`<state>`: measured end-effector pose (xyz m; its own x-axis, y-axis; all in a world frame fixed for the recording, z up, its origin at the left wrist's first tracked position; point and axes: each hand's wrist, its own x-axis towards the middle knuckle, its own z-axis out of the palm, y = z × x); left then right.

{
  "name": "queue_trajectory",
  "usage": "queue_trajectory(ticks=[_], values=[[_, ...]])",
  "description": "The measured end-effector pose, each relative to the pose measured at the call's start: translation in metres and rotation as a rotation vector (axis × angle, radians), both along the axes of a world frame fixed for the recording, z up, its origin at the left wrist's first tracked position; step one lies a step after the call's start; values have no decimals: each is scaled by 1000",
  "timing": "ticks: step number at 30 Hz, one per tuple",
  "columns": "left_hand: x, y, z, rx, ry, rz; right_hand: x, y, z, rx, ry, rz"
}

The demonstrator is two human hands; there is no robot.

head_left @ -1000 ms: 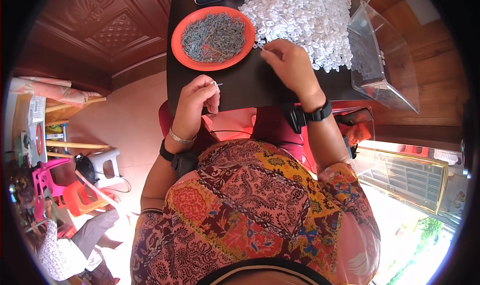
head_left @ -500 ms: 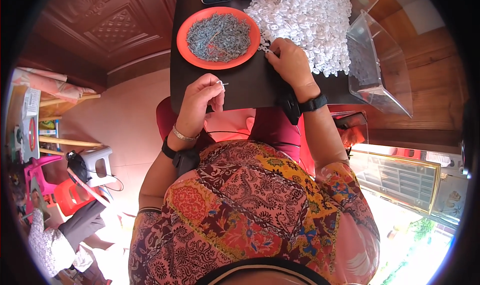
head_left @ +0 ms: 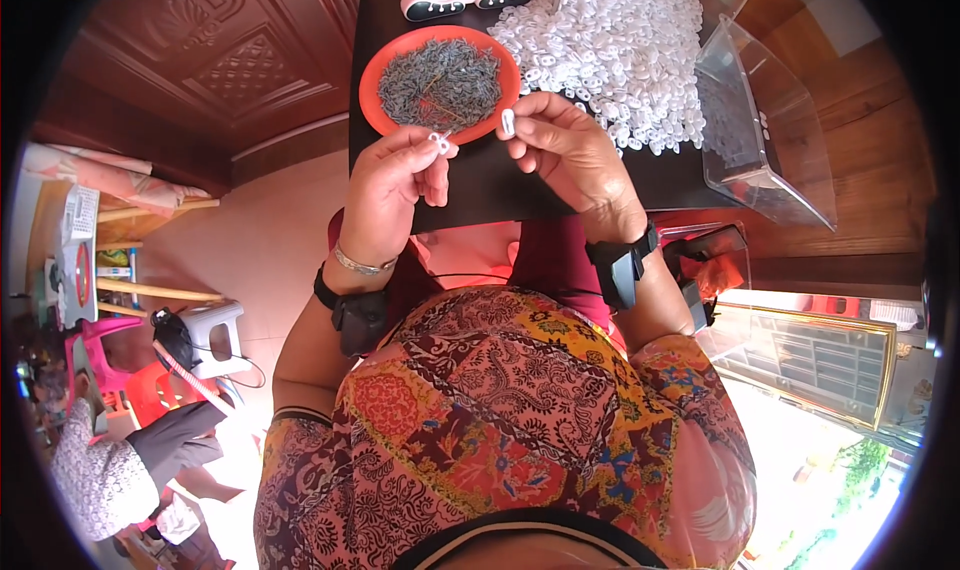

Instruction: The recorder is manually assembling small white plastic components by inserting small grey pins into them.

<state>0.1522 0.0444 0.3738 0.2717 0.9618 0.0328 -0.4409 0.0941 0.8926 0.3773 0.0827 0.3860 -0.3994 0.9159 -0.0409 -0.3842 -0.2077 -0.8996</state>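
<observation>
My left hand [head_left: 394, 170] pinches a small white plastic piece [head_left: 437, 142] between thumb and forefinger, with a thin grey pin sticking out of it. Facing it, the fingers of my right hand [head_left: 572, 152] grip a white oval plastic piece [head_left: 508, 122] with a slot-like opening, held upright. The two pieces are apart, just above the near edge of a red-orange plate [head_left: 370, 95]. Heaped on that plate are many thin grey pins [head_left: 440, 75]. Beyond my right hand lies a large pile of white oval pieces [head_left: 630, 60] with holes.
The dark table [head_left: 480, 192] carries all this, its near edge before my lap. To the right of the pile, a clear plastic bin [head_left: 755, 140] lies tipped. A pink-and-white object with shoe-shaped feet [head_left: 430, 8] stands behind the plate. Another person [head_left: 105, 470] is at the far left, near stools.
My right hand has left the edge of the white pile with an oval piece and moved left and nearer my left hand. My left hand has risen slightly toward the plate.
</observation>
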Motion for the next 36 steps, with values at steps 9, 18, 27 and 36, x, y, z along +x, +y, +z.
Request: queue_trajectory(ticks=[9,18,27,36], values=[[6,-12,3,-24,6,130,-34,-7,0,-23,87,14],[4,-10,-9,26,238,238,-59,-15,-11,285,-154,-184],[5,-9,-12,-6,204,235,-56,-14,-10,280,-190,-176],[11,-7,-18,-1,246,252,-55,-16,-15,399,-271,-223]])
